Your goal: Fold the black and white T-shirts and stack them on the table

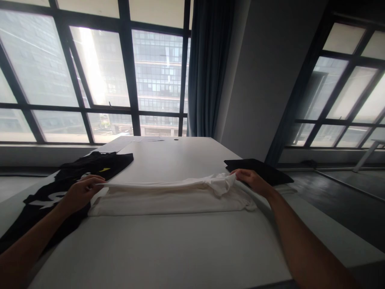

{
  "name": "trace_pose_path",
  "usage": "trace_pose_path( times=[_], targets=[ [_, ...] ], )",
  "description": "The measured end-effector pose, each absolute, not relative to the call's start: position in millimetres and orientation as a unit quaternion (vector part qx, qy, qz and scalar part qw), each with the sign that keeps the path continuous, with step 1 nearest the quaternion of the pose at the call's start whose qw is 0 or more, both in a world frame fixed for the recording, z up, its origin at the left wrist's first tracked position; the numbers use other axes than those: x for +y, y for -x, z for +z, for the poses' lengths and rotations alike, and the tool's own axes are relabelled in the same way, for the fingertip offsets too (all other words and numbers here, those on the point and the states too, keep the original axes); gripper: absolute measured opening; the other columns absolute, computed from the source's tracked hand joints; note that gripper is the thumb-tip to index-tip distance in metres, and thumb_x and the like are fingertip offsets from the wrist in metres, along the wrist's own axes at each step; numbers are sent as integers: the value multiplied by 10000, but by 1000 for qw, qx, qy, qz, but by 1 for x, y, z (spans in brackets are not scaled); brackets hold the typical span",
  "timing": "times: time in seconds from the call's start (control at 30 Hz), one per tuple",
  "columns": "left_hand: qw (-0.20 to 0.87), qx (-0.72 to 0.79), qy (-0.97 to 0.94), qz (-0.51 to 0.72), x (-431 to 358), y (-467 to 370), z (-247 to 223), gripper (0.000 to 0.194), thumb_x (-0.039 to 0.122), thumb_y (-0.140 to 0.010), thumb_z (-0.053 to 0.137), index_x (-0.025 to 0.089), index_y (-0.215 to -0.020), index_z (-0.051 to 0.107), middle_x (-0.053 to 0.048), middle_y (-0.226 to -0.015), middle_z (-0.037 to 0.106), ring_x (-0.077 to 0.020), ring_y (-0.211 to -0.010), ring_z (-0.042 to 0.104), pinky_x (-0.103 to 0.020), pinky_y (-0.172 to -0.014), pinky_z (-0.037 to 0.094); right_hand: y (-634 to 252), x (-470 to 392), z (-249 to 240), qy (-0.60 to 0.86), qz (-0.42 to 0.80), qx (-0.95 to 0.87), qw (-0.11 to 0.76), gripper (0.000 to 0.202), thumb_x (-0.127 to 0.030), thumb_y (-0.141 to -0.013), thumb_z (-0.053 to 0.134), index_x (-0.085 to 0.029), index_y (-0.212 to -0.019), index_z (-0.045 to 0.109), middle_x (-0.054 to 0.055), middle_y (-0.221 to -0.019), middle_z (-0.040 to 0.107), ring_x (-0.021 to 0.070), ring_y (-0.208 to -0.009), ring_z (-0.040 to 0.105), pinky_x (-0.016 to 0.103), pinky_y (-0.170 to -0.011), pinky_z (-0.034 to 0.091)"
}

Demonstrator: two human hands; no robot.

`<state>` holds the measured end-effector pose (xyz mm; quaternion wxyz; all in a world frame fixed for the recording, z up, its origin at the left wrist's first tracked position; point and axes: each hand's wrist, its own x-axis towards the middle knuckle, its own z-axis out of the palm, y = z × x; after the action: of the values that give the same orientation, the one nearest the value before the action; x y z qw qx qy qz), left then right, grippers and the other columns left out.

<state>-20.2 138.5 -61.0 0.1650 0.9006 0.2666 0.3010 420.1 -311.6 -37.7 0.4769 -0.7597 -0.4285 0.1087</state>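
Observation:
A white garment (168,198) lies across the middle of a white table (168,249). My left hand (80,192) pinches its left edge and my right hand (251,179) pinches its right edge. Between the two hands the upper layer is lifted a little and stretched taut above the rest of the cloth. Both forearms reach in from the bottom corners.
A black garment with white and yellow print (69,180) lies spread on the table's left side, under my left hand. A folded black garment (260,168) sits at the right edge. Papers (147,139) lie at the far end. Large windows and a dark curtain (210,68) stand behind.

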Motion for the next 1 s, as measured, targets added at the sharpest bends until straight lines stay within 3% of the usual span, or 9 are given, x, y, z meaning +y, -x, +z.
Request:
trace_pose_path(
  times=[0.1, 0.2, 0.33, 0.47, 0.57, 0.67, 0.77, 0.93, 1.0],
  targets=[
    [156, 242, -918, 273, 148, 25, -67, 710, 814, -753, 439, 181, -854, 743, -122, -1095, 727, -258, -968, 649, -344, -854, 508, -420, -315, -36, 799, 135, -444, 382, 594, -719, -662, 664, -156, -828, 753, 103, -984, 734, 297, -1005, 637, 384, -933, 471],
    [122, 223, -931, 262, 145, 22, -68, 691, 796, -773, 428, 196, -863, 760, -121, -1106, 722, -277, -1025, 645, -395, -952, 479, -414, -315, -29, 822, 103, -460, 321, 558, -668, -700, 654, -153, -886, 760, 102, -954, 725, 268, -928, 641, 368, -871, 483],
    [92, 163, -944, 272, 124, 5, -72, 607, 733, -810, 464, 218, -934, 761, -100, -1085, 735, -271, -1026, 653, -393, -957, 482, -400, -307, -24, 818, 124, -521, 209, 515, -505, -623, 787, -214, -1047, 768, 85, -1081, 698, 266, -992, 623, 340, -874, 483],
    [95, 103, -966, 215, 109, -6, -79, 462, 618, -830, 540, 234, -943, 771, -96, -1100, 739, -252, -1019, 670, -351, -934, 504, -395, -294, -36, 844, 123, -502, 143, 356, -295, -516, 843, -231, -863, 797, 85, -1097, 691, 279, -1018, 629, 331, -875, 494],
    [100, 107, -969, 201, 107, -8, -83, 439, 579, -852, 515, 223, -900, 767, -104, -1063, 744, -247, -981, 681, -330, -891, 519, -398, -287, -41, 841, 77, -502, 184, 211, -372, -657, 761, -195, -772, 772, 85, -931, 718, 247, -890, 649, 317, -816, 494],
    [108, 115, -963, 218, 107, -7, -83, 446, 582, -851, 503, 206, -874, 743, -103, -998, 748, -240, -929, 682, -319, -859, 517, -400, -288, -36, 819, 35, -496, 287, 394, -540, -803, 607, -171, -827, 746, 67, -820, 712, 216, -779, 626, 301, -724, 481],
    [122, 128, -957, 230, 105, -6, -80, 431, 559, -860, 484, 193, -859, 711, -98, -954, 743, -225, -875, 675, -305, -822, 511, -398, -298, -26, 793, 39, -476, 379, 569, -675, -824, 520, -146, -863, 727, 44, -751, 681, 185, -703, 591, 286, -653, 459],
    [158, 146, -953, 215, 99, -5, -73, 411, 567, -842, 494, 213, -849, 703, -96, -981, 750, -224, -904, 678, -288, -836, 507, -400, -319, -17, 775, 242, -510, 285, 621, -735, -705, 648, -145, -841, 782, 69, -778, 723, 218, -746, 642, 315, -717, 488],
    [162, 149, -953, 210, 97, -6, -71, 433, 594, -850, 479, 230, -849, 714, -92, -1013, 757, -227, -953, 681, -279, -871, 500, -403, -319, -20, 786, 250, -499, 265, 629, -739, -701, 652, -153, -880, 792, 92, -841, 747, 257, -817, 672, 346, -776, 506]
  ],
)
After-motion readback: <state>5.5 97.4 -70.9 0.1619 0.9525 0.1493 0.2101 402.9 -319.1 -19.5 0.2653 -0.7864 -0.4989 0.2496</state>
